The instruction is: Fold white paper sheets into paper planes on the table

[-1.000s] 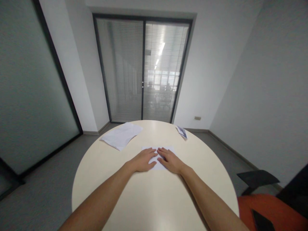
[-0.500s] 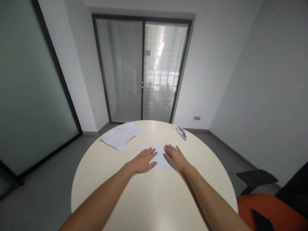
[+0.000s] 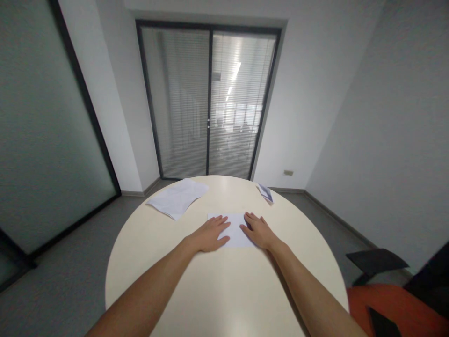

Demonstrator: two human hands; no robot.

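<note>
A person is sitting at a round cream table (image 3: 217, 290), both bare forearms reaching out over it. The left hand (image 3: 209, 233) is lying palm down on the left part of a white sheet (image 3: 235, 234), fingers stretched out and slightly spread, pressing flat rather than gripping. The right hand (image 3: 258, 231) is lying palm down on the right edge of the same sheet, its fingers also extended and a little apart, nothing clamped between them. A strip of bare paper is showing between the two hands. The sheet is lying flat near the middle of the table, a little toward the far side.

Farther off to the left, near the table's far rim, a loose stack of papers (image 3: 177, 198) is lying at an angle. On the far right rim, a small folded piece of paper (image 3: 265, 192) is sitting well apart from the sheet. Beyond the table, a glass door (image 3: 208, 100) with blinds is standing closed. At the lower right, an orange chair (image 3: 393, 311) is showing beside the table.
</note>
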